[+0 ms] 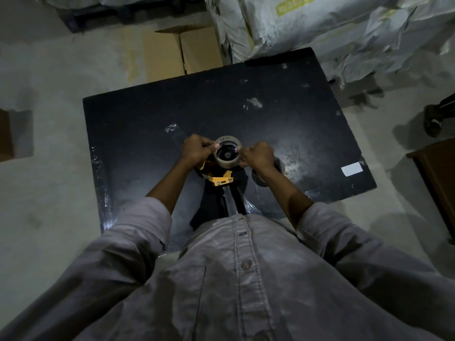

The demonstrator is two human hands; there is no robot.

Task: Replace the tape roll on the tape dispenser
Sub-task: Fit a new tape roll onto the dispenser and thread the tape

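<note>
Above black table (147, 114): left hand (197, 150), right hand (258, 156) fingers pinching tape roll (226, 153) on dispenser (220, 179).

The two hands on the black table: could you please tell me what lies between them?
Head view: the grey tape roll on the yellow-and-black dispenser, gripped from both sides.

Two hands (197, 150) (258, 156), one tape roll (227, 153), one dispenser (220, 179).

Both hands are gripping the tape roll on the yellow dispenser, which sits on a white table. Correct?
Not quite. The head view shows the table is black. Otherwise right: the left hand and right hand grip the tape roll on the yellow dispenser.
</note>
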